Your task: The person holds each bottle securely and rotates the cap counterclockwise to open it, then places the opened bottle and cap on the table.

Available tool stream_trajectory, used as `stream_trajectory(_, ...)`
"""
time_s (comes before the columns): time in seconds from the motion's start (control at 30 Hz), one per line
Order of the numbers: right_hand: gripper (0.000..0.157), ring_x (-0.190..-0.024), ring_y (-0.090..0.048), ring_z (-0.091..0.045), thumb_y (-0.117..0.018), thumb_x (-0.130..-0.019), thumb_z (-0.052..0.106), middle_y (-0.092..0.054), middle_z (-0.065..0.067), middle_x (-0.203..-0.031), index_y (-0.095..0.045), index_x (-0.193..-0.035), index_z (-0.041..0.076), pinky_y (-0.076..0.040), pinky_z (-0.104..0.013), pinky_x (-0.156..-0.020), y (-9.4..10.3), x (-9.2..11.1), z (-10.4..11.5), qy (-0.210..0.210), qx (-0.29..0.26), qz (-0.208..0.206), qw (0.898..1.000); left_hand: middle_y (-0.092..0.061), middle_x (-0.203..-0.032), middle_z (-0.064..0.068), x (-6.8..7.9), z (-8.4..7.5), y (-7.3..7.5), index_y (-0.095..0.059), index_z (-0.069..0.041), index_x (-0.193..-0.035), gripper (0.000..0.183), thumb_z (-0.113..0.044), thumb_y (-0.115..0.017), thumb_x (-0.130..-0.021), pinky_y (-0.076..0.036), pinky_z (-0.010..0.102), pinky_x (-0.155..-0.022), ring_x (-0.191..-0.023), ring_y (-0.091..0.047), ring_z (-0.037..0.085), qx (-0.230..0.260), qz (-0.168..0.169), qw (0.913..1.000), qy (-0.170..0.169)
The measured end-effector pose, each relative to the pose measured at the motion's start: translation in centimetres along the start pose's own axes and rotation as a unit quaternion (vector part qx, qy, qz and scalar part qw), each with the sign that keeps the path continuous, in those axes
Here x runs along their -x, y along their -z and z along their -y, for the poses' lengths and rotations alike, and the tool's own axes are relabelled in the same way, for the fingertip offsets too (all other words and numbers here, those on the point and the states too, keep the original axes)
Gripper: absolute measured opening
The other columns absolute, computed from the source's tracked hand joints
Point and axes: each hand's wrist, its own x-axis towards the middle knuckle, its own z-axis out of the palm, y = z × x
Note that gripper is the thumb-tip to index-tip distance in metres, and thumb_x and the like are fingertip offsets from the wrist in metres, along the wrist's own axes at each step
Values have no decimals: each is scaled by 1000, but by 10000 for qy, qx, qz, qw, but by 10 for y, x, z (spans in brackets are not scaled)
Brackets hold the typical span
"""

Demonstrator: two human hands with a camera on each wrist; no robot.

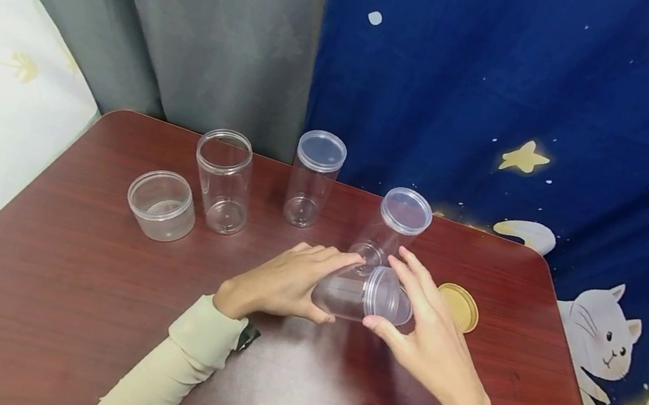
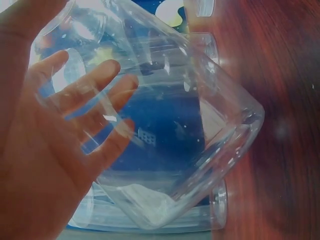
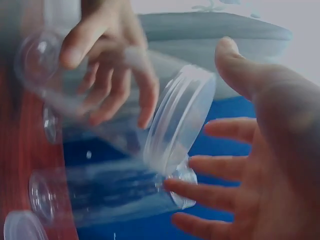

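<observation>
My left hand point(image 1: 291, 280) grips a clear plastic jar point(image 1: 340, 296) round its body and holds it tilted over the table. The jar's translucent lid point(image 3: 182, 115) faces my right hand point(image 1: 432, 334). Around that lid the right fingers are spread, and in the right wrist view they look relaxed, with a gap between thumb and lid. Through the clear wall, the left fingers point(image 2: 107, 87) show behind the jar in the left wrist view. Just behind the hands stands another lidded clear jar point(image 1: 403, 216), its lower part partly hidden.
On the brown table point(image 1: 55, 285) stand a short clear tub point(image 1: 163, 210), a tall clear jar point(image 1: 224, 178) that looks lidless and a tall lidded jar point(image 1: 315, 175). A gold lid point(image 1: 458, 308) lies right of the hands. Curtains point(image 1: 448, 94) hang behind the table's back edge.
</observation>
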Motion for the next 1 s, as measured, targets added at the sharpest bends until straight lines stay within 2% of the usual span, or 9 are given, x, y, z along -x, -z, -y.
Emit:
stream_trajectory(0.1, 83, -110, -63, -25, -78, -79, 51, -53, -4, -143, -44, -148, 20, -51, -46, -86, -3, 1, -3, -297, 483, 7, 9984, -59, -127, -4, 0, 0, 0, -41, -22, -148, 87, -46, -80, -74, -44, 36, -93, -112, -56, 13, -22, -6, 10000, -12)
stream_trajectory(0.2, 81, -92, -66, -23, -73, -80, 59, -63, -4, -129, -46, -146, 20, -51, -43, -75, -4, 1, -4, -508, 731, 53, 9960, -59, -127, -3, 1, -1, 0, -42, -22, -148, 87, -45, -81, -74, -43, 37, -93, -112, -56, 14, -22, 9, 10000, -8)
stream_trajectory(0.27, 80, -87, -66, -21, -72, -80, 61, -68, -4, -120, -48, -145, 20, -51, -42, -72, -4, 2, -3, -581, 770, 100, 9953, -59, -127, -3, 1, -1, 1, -42, -22, -148, 87, -45, -81, -74, -43, 37, -93, -112, -56, 14, -39, 34, 10000, -8)
stream_trajectory(0.43, 81, -87, -63, -16, -72, -81, 60, -66, 0, -114, -48, -145, 19, -50, -38, -73, -2, 2, -3, -646, 600, 394, 9953, -59, -128, -3, 1, -1, 0, -42, -23, -148, 87, -44, -82, -74, -43, 37, -94, -113, -56, 15, -101, 127, 9999, 14)
stream_trajectory(0.63, 83, -94, -62, -13, -73, -81, 59, -62, 2, -123, -43, -149, 22, -52, -39, -78, -2, 2, -3, -550, 415, 539, 9962, -59, -129, -3, 2, -1, 1, -41, -23, -149, 88, -45, -82, -74, -43, 37, -94, -114, -55, 15, -111, 133, 9998, 53)
stream_trajectory(0.83, 82, -108, -63, -17, -74, -82, 53, -53, 2, -141, -39, -152, 26, -53, -43, -86, -2, 2, -3, -251, 327, 570, 9975, -59, -128, -4, 3, -1, 2, -42, -23, -148, 88, -44, -83, -73, -43, 37, -93, -114, -55, 15, -118, 87, 9999, 42)
stream_trajectory(1.0, 83, -117, -60, -19, -78, -82, 45, -48, 0, -147, -38, -152, 24, -52, -43, -91, -2, 3, -5, 108, 359, 502, 9980, -60, -127, -4, 2, 0, 2, -41, -23, -148, 89, -45, -83, -73, -43, 36, -92, -112, -56, 14, -131, 72, 9999, 11)
